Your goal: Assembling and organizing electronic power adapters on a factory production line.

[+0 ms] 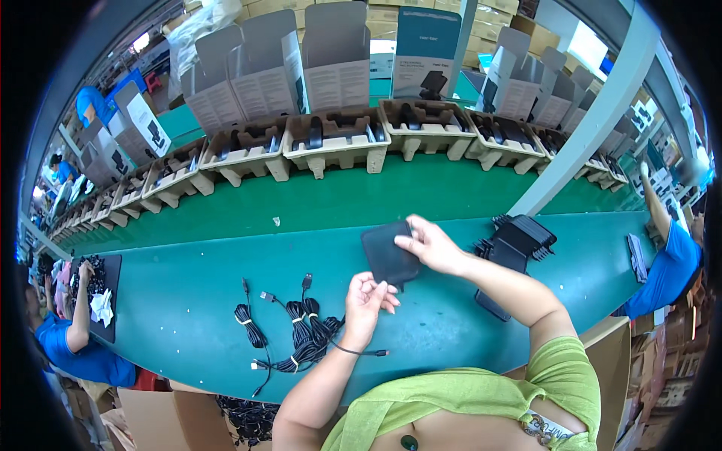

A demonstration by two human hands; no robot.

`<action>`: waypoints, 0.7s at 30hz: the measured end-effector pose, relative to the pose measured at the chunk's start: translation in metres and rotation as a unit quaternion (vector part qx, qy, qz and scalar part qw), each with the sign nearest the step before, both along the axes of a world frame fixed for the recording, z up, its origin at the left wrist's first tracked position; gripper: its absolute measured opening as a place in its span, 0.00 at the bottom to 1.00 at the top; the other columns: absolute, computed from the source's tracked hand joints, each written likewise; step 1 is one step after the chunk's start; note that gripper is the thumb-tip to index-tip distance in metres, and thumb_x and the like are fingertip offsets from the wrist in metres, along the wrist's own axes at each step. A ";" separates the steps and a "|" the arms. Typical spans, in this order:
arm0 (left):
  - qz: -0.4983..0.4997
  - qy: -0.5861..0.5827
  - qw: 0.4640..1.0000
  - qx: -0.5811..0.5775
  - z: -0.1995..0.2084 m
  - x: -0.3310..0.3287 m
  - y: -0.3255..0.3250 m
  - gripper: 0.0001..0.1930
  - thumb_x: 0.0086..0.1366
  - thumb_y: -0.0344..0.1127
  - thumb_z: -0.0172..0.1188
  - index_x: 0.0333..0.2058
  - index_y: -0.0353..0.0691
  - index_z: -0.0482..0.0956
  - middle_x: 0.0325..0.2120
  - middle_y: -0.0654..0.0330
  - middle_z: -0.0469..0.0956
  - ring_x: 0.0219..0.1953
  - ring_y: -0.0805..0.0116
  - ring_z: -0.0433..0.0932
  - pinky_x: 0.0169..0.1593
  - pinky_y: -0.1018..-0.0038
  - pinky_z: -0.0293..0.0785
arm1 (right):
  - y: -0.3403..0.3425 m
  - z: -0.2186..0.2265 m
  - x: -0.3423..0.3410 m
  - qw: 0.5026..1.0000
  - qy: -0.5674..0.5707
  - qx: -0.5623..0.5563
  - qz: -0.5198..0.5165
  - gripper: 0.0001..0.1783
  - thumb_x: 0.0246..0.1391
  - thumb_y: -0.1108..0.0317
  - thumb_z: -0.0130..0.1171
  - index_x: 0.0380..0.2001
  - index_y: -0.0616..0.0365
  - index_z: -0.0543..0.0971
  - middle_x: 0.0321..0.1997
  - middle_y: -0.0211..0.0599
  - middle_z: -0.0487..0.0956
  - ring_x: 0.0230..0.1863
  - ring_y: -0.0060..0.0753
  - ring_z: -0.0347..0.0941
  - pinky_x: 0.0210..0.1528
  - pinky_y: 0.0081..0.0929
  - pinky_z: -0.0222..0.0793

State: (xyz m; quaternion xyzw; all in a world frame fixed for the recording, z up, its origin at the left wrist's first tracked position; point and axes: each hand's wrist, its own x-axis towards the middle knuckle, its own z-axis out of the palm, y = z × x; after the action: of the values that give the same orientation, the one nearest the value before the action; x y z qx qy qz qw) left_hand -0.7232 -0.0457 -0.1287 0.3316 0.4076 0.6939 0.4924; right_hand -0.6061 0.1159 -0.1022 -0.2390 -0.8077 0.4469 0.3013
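Above the green table, a flat black square device (389, 253) with rounded corners is held tilted in front of me. My right hand (430, 246) grips its upper right side, thumb on the face and fingers behind the edge. Just under its lower edge is my left hand (368, 302), fingers curled and thumb pressed toward them; whatever lies between them is hidden. Beside my left wrist lie bundled black cables (307, 334) with ties and plugs. A separate coiled cable (250, 325) rests to their left.
Right of my hands are stacked black devices (517, 242). Along the far side runs a row of brown pulp trays (336, 143) holding black parts, with upright printed boxes (337, 64) behind. A grey metal post (583, 124) rises at right. Co-workers in blue sit at both ends.
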 end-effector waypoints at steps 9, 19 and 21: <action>-0.058 0.022 0.998 -0.017 -0.007 -0.007 0.000 0.11 0.62 0.28 0.47 0.43 0.34 0.61 0.30 0.53 0.72 0.28 0.68 0.74 0.29 0.77 0.71 | 0.236 0.103 0.021 0.879 0.149 0.179 -0.415 0.18 0.50 0.61 0.55 0.37 0.67 0.68 0.23 0.37 0.72 0.26 0.28 0.66 0.29 0.26 0.62; -0.043 0.002 0.998 -0.048 -0.010 -0.013 -0.002 0.10 0.63 0.27 0.46 0.43 0.35 0.62 0.30 0.54 0.72 0.28 0.69 0.74 0.30 0.78 0.70 | 0.277 0.113 -0.004 0.836 -0.244 0.197 -0.451 0.28 0.51 0.45 0.46 0.50 0.51 0.65 0.48 0.45 0.72 0.49 0.47 0.67 0.47 0.40 0.64; -0.048 0.002 0.999 -0.020 -0.010 -0.017 -0.006 0.10 0.63 0.27 0.46 0.43 0.35 0.62 0.30 0.55 0.72 0.28 0.70 0.74 0.29 0.78 0.71 | 0.276 0.082 -0.017 0.739 -0.344 0.380 -0.437 0.26 0.52 0.47 0.45 0.47 0.54 0.69 0.51 0.54 0.67 0.51 0.53 0.64 0.51 0.40 0.61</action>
State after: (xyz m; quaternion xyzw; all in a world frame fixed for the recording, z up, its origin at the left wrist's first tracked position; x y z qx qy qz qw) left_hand -0.7407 -0.0512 -0.1384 0.3423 0.4066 0.6603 0.5306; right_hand -0.6228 0.3924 -0.0204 -0.5691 -0.7657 -0.1910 0.2310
